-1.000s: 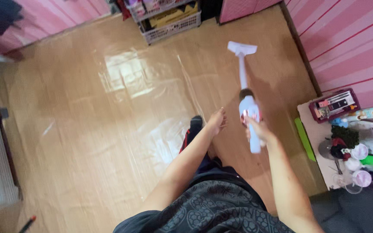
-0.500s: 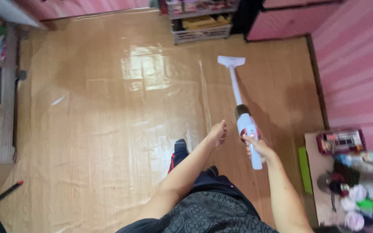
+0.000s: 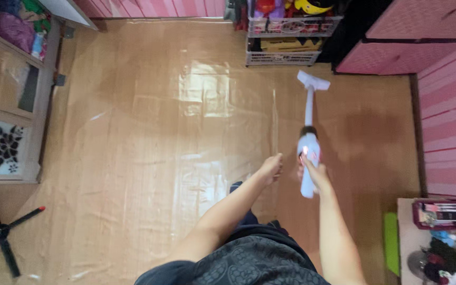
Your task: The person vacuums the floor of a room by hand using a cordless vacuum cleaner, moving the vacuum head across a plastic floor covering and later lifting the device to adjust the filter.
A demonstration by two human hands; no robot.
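My right hand (image 3: 314,172) grips the handle of a white stick vacuum cleaner (image 3: 308,148). Its tube runs away from me to a flat white floor head (image 3: 314,81) resting on the shiny wood-look floor (image 3: 149,137). My left hand (image 3: 271,168) hangs free just left of the vacuum body, fingers loosely curled, holding nothing. My dark patterned clothing fills the bottom of the view.
A wire basket rack (image 3: 286,39) with toys stands at the far wall. Pink cabinets (image 3: 412,42) and a pink striped wall line the right. A small table (image 3: 439,243) with bottles sits at the bottom right. A cupboard (image 3: 6,105) and black tripod legs (image 3: 3,229) are at the left.
The view has swung so the rack and left cupboard show more. The vacuum head has shifted to the right across the floor; my right hand keeps its hold.
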